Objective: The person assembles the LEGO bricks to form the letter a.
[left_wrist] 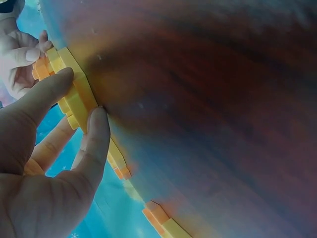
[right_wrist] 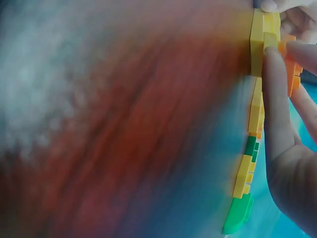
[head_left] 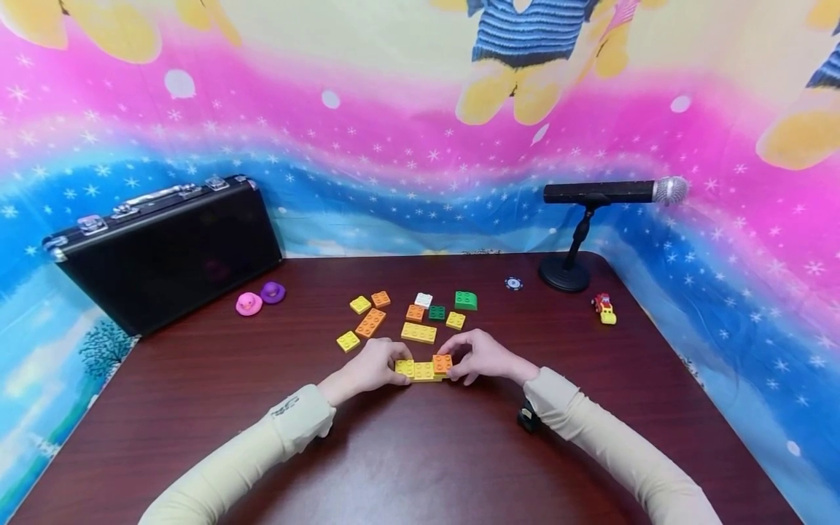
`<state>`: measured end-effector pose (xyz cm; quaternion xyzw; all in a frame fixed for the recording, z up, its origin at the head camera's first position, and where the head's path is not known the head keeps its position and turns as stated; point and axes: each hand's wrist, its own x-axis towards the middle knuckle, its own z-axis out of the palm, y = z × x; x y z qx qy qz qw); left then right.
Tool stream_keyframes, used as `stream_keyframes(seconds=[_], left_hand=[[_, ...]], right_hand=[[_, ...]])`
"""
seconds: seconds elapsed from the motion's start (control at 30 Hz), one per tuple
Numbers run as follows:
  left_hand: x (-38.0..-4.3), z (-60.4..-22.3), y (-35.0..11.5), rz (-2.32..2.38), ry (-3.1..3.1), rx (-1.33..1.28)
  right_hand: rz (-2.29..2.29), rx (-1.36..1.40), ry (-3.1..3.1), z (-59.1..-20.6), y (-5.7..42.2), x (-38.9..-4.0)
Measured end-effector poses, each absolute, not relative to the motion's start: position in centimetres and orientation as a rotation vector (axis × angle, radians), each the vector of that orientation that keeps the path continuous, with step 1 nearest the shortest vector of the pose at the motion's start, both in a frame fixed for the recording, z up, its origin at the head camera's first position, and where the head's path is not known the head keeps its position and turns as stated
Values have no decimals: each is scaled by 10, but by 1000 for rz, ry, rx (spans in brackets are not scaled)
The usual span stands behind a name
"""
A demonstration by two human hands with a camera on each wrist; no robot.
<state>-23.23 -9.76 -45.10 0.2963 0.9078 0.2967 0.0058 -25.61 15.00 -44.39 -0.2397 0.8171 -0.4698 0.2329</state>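
Note:
My left hand (head_left: 377,364) grips the left end of a low build of yellow toy bricks (head_left: 424,371) on the table. In the left wrist view, thumb and fingers lie along the sides of the yellow build (left_wrist: 77,91). At the right end, my right hand (head_left: 485,356) pinches an orange studded brick (head_left: 442,362) between thumb and fingers. The right wrist view has this orange brick (right_wrist: 291,77) close over the yellow build (right_wrist: 256,42), partly covered by fingers; I cannot tell whether it is pressed down.
Behind the hands lie loose bricks: a long yellow one (head_left: 418,332), a long orange one (head_left: 370,322), a green one (head_left: 466,300), a white one (head_left: 423,300) and several more. Around them stand a black case (head_left: 170,255), rubber ducks (head_left: 249,304), a poker chip (head_left: 514,284), a microphone stand (head_left: 564,271) and a toy car (head_left: 604,309).

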Motion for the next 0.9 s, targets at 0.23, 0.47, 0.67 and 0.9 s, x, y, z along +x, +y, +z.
stream_keyframes(seconds=[0.23,0.47,0.67,0.9], left_hand=[[-232,-449,-96,913,2814,860],[-231,-449,-96,906,2813,858],[-231,-447,-96,897,2814,854],[-231,-447,-96,889,2806,846]], right_hand=[[-1269,-647,2346,-446,144,-252],[-1248,-611,2460,-444,135,-246],[-1249,-597,2488,-443,131,-243],[-1244,-556,2481,-443,130,-243]])
